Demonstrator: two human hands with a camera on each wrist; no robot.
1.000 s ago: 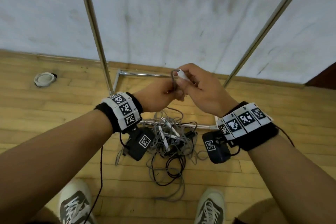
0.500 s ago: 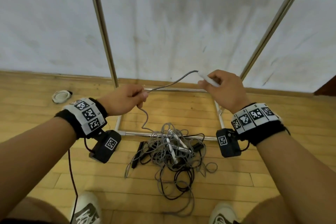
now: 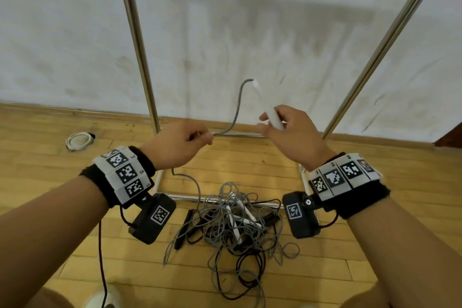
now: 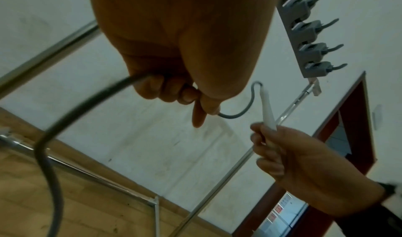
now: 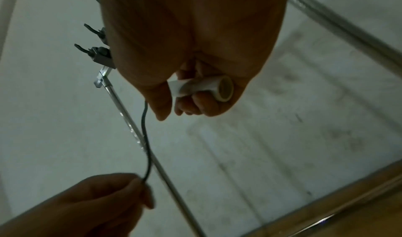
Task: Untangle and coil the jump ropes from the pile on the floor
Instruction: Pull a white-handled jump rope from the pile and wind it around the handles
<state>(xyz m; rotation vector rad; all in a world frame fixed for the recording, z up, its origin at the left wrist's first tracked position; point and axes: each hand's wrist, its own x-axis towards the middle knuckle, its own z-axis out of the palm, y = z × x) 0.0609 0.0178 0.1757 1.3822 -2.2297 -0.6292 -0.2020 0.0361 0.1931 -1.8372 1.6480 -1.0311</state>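
Two hands up at chest level over the floor; no real container here (the nearest thing to one is the metal rack frame (image 3: 226, 198), whose base bars lie on the wood floor (image 3: 50, 202)); the tangled pile of jump ropes (image 3: 232, 222) sits on the floor right at the frame's front bar, partly across it, grey and black cords mixed with white and black handles; can't tell how many ropes are in it.

Right hand (image 3: 292, 137) grips a white handle (image 3: 267, 110) with fingers curled round its lower part, handle tilted up and to the left, its open butt end showing in the right wrist view (image 5: 225, 90); a grey cord (image 3: 237, 105) leaves the handle's top, bends over and drops down to the left hand (image 3: 178, 147).

Left hand is fisted on that cord, thumb and fingers (image 4: 165, 91) pinching it; index finger sticks out straight in the left wrist view; the cord exits below the fist and trails down into the pile.

Hands are apart, left a little lower than right, backs toward the head camera; both wrists carry marker bands and a black camera block.

A coiled white rope (image 3: 78, 141) lies on the floor to the left near the wall, well apart from the pile; a grey hook rail (image 4: 309, 34) sits high on the frame.
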